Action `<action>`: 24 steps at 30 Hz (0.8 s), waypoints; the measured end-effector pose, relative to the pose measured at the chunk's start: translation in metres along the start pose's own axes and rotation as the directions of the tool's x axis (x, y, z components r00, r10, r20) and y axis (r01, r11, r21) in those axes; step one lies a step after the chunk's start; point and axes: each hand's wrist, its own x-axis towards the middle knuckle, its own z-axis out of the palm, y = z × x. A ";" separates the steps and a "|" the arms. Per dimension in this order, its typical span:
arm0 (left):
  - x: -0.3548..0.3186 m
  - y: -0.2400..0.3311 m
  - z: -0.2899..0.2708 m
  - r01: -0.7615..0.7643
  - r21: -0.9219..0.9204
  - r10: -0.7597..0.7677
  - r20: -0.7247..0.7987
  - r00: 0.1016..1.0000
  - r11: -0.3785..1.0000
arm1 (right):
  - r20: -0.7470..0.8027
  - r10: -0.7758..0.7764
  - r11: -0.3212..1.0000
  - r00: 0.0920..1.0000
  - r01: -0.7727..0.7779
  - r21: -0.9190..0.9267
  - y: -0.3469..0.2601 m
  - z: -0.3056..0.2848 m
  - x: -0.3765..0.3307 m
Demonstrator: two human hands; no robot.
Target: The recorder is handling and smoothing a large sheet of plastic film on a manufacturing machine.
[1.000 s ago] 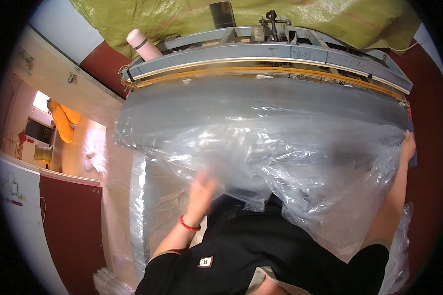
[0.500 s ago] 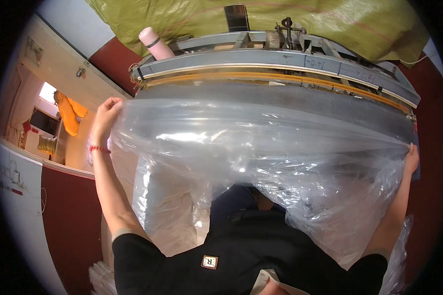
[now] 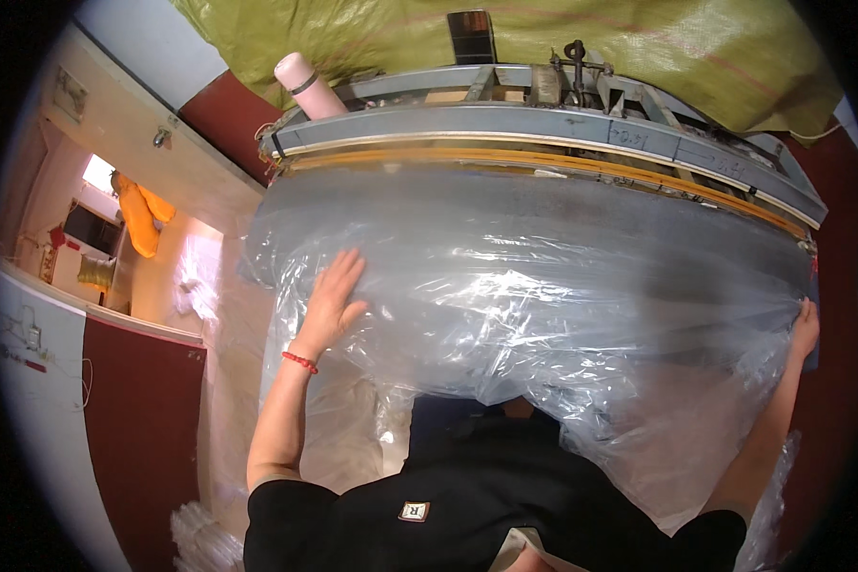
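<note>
A wide sheet of clear plastic film point(image 3: 448, 286) lies across the grey work surface and hangs in creases over its near edge, down both sides of my body. My left hand point(image 3: 332, 297), with a red bead bracelet at the wrist, rests flat on the film left of the middle, thumb spread from the fingers. At the right end, my right hand point(image 3: 806, 327) pinches the edge of the film, which pulls into folds toward the fingers. The far strip of the grey surface point(image 3: 562, 195) shows behind the film.
A metal frame point(image 3: 429, 131) with orange strips runs along the far side. On it stand a pink bottle point(image 3: 313, 86) and a clamp-like fitting point(image 3: 577, 71). Green sheeting point(image 3: 639, 38) hangs behind, with a dark phone-like slab point(image 3: 472, 38). Bundled film point(image 3: 205, 539) lies at lower left.
My left hand has let go of the film's far left corner and moved right and nearer, onto the sheet. The film now lies flatter. My right hand keeps its hold.
</note>
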 end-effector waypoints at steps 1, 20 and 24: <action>-0.002 0.001 -0.002 -0.025 0.005 0.025 -0.030 0.999 1.000 | 0.010 -0.018 1.000 1.000 0.017 0.024 0.009 0.000 0.004; 0.092 -0.012 0.020 -0.094 -0.212 0.018 -0.334 0.942 0.973 | 0.218 -0.096 0.637 0.971 -0.109 0.763 0.052 -0.106 0.010; 0.094 -0.011 0.022 -0.083 -0.174 0.022 -0.326 0.945 0.981 | 0.233 -0.281 0.912 0.931 0.184 0.366 0.086 -0.120 0.023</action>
